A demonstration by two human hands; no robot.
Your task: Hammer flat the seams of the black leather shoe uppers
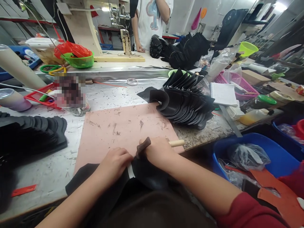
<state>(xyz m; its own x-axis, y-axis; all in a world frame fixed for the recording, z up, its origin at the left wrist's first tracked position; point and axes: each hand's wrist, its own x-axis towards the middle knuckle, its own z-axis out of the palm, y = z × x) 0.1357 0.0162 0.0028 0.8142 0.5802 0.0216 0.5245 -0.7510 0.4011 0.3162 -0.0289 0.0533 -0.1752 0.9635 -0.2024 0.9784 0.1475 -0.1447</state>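
Observation:
My right hand (158, 152) is closed round a hammer; its dark head (143, 146) and pale wooden handle (177, 143) stick out on either side of the fist. Close by on the left, my left hand (116, 160) has its fingers bent and pressed together on a black sheet piece (82, 177), leather-like, at the front edge of the table. A short whitish strip (131, 171) shows on the black material between the hands. Beneath and beyond them lies a scuffed pinkish board (104, 129). The fingertips of my left hand are partly hidden.
Fanned black pieces (187, 107) lie at the board's far right, and another stack (42, 129) is at the left. Behind are a sewing machine (85, 28) and a person (152, 22). A blue bin (220, 148) stands below the table's right edge.

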